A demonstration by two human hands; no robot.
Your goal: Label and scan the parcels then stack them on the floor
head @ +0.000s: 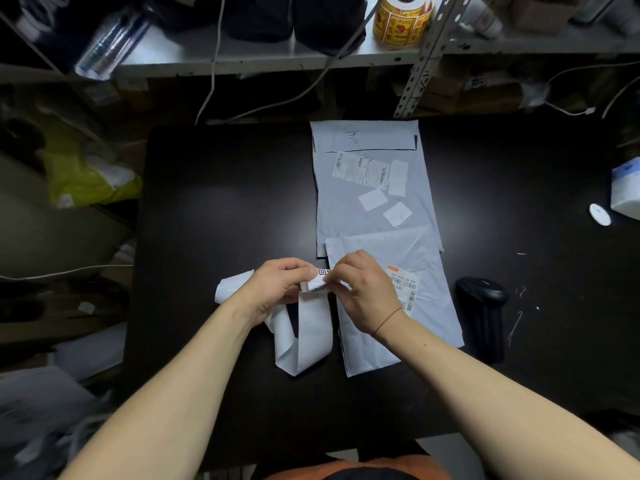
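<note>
A long white strip of label backing paper [313, 330] curls down over the black table [214, 209]. My left hand [277, 285] grips its upper end, and my right hand [363, 292] pinches the printed barcode label [318, 280] at the top of the strip. Just right of the strip lies a grey parcel bag [426, 327] with an orange-topped shipping label [403, 282], partly under my right hand. A larger grey parcel bag [349, 216] with white labels lies farther back.
A black handheld scanner [485, 313] lies to the right of the near parcel. A white box [625, 188] and a small white disc [600, 214] sit at the table's right edge. A yellow sticker roll [401, 19] stands on the shelf behind. Bags crowd the left floor.
</note>
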